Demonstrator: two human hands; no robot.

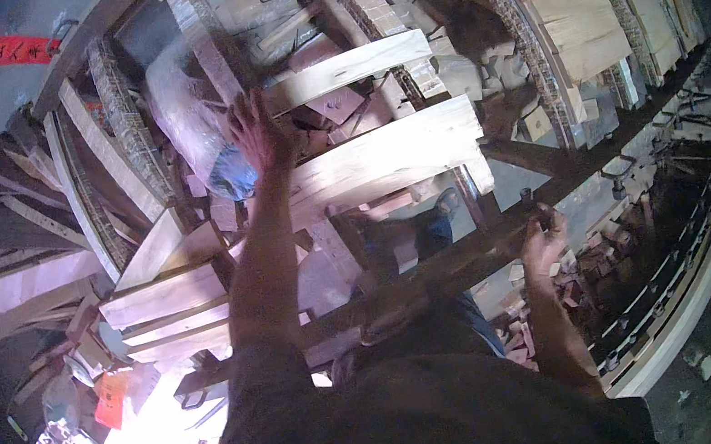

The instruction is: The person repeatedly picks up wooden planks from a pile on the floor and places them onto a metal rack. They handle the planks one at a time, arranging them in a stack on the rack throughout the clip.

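My left hand reaches forward with its fingers stretched and spread, at the left end of a narrow pale board. That board lies across upright-running slatted supports. Nearer to me, a wider pale board rests on the same supports, under my left wrist. My right hand is off to the right, fingers curled together, beside a dark metal beam with a short peg on it. Whatever the curled fingers hold, if anything, is too small to make out.
Stacked boards lie on the left, wide pale panels at the far right. Wood offcuts and a plastic-wrapped bundle sit below the supports. A long curved wooden edge runs at the lower right. A red banner hangs far left.
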